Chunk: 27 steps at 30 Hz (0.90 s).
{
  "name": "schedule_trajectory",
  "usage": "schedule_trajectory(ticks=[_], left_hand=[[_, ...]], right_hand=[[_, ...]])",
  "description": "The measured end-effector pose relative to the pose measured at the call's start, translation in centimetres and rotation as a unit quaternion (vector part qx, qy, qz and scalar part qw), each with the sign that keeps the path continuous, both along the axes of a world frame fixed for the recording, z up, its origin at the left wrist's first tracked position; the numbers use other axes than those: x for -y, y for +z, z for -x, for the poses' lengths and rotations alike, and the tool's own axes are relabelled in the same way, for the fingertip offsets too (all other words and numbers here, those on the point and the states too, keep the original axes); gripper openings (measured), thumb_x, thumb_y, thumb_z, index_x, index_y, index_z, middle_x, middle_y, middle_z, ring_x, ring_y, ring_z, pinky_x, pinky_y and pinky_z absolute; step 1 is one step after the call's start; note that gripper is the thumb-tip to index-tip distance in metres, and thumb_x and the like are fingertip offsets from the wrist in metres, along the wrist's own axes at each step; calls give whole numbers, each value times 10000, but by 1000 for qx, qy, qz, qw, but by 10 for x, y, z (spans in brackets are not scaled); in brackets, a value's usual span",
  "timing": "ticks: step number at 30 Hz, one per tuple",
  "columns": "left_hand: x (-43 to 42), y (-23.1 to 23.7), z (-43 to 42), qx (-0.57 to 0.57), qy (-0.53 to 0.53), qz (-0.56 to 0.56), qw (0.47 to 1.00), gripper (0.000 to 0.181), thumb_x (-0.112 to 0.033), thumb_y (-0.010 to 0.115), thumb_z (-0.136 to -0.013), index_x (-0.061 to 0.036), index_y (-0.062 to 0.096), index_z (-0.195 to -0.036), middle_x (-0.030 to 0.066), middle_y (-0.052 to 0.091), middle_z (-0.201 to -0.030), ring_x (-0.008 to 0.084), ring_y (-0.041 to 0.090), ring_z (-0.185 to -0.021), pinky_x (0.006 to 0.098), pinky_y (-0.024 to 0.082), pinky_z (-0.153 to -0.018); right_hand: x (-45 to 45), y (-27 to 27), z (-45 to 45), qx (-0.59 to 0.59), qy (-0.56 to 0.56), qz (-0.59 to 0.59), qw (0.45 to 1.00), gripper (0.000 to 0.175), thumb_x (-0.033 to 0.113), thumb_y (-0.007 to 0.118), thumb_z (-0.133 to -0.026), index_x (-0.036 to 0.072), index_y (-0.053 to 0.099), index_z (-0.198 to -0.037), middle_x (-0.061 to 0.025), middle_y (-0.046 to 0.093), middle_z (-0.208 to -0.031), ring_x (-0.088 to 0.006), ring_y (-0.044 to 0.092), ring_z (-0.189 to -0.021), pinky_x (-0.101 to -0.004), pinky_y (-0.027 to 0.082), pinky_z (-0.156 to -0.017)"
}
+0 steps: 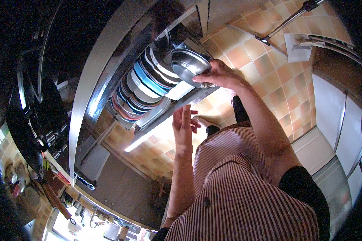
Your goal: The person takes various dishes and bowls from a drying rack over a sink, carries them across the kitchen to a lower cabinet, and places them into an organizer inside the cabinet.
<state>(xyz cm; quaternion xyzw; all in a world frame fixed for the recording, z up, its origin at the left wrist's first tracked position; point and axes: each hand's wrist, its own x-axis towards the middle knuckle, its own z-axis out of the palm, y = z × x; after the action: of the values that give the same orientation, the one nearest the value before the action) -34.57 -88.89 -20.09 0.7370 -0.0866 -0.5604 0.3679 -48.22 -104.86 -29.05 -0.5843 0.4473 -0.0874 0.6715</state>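
My right hand grips the rim of a shiny stainless steel bowl, thumb on the near side. The bowl is tilted over the right end of a pulled-out drawer; whether it touches the things below cannot be told. My left hand hangs in the air just before the drawer's front edge, fingers apart and holding nothing. Inside the drawer, several plates and bowls are packed in a row, with light blue, white and dark rims. Clear glassware shows dimly behind the metal bowl.
A worktop edge curves above the drawer on the left. Beyond it lies a black hob with a dark pan. A metal stand with splayed legs is on the tiled floor. White cabinet fronts line the right.
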Motion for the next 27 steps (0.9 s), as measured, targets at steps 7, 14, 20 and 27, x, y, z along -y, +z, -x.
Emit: schedule_trajectory(ticks=[7, 14, 20, 27], left_hand=[[-59, -43, -13, 410, -253, 55, 874, 520, -291, 692, -847, -34, 505, -1258, 152, 574, -1195, 259, 584, -1049, 376, 511, -795], [-51, -106, -49, 479, -428, 48, 765, 703, -389, 729, -781, -45, 443, -1323, 141, 554, -1286, 306, 506, -1208, 532, 299, -1077], [-56, -113, -43, 476, -398, 56, 782, 525, -254, 765, -762, -96, 543, -1210, 68, 661, -1108, 269, 588, -1089, 474, 393, -1008], [-54, -118, -46, 502, -385, 64, 772, 322, -216, 702, -819, -74, 636, -1100, 97, 682, -1052, 275, 641, -980, 388, 487, -854]], right_hand=[[9, 16, -3, -22, 93, 88, 992, 444, 378, 762, -745, 22, 672, -995, -124, 696, -861, -189, 643, -796, -325, 495, -718], [-8, -11, -19, -101, 84, 70, 989, 333, 386, 749, -732, 78, 697, -848, -97, 691, -807, -202, 642, -767, -325, 485, -711], [26, -41, -6, -78, 96, 21, 992, 463, 454, 817, -631, 62, 717, -857, -60, 698, -818, -153, 623, -733, -277, 475, -704], [55, -15, -10, -72, 163, -61, 982, 937, 439, 861, -541, -98, 464, -1198, -196, 583, -1132, -289, 551, -1028, -327, 432, -923]])
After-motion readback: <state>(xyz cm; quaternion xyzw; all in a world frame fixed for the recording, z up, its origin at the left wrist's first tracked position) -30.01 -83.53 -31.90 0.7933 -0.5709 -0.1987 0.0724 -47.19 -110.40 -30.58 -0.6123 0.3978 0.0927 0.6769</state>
